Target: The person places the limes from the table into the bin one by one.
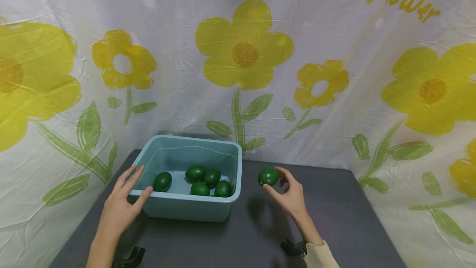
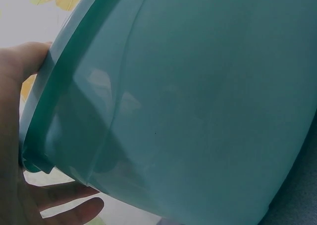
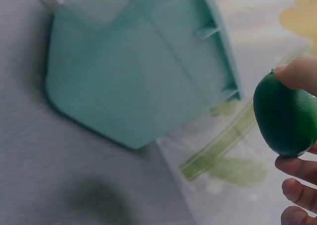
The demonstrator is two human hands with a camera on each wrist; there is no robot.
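In the head view a light blue-green plastic bin (image 1: 186, 209) stands on the left part of the table, with several dark green egg-shaped fruits (image 1: 163, 182) inside. My left hand (image 1: 120, 208) rests at its front left corner, thumb over the front rim, other fingers fairly straight along the left side. In the left wrist view the bin's outer wall (image 2: 198, 101) fills most of the picture. To the right of the bin, my right hand (image 1: 290, 193) pinches one green fruit (image 1: 268, 176) between thumb and fingertips, raised above the table and apart from the bin.
The dark grey table (image 1: 334, 210) runs back to a white curtain (image 1: 174, 94) printed with yellow flowers. A black wrist strap (image 1: 293, 247) shows on the right wrist, another (image 1: 130, 258) by the left. The held fruit's shadow falls on the table.
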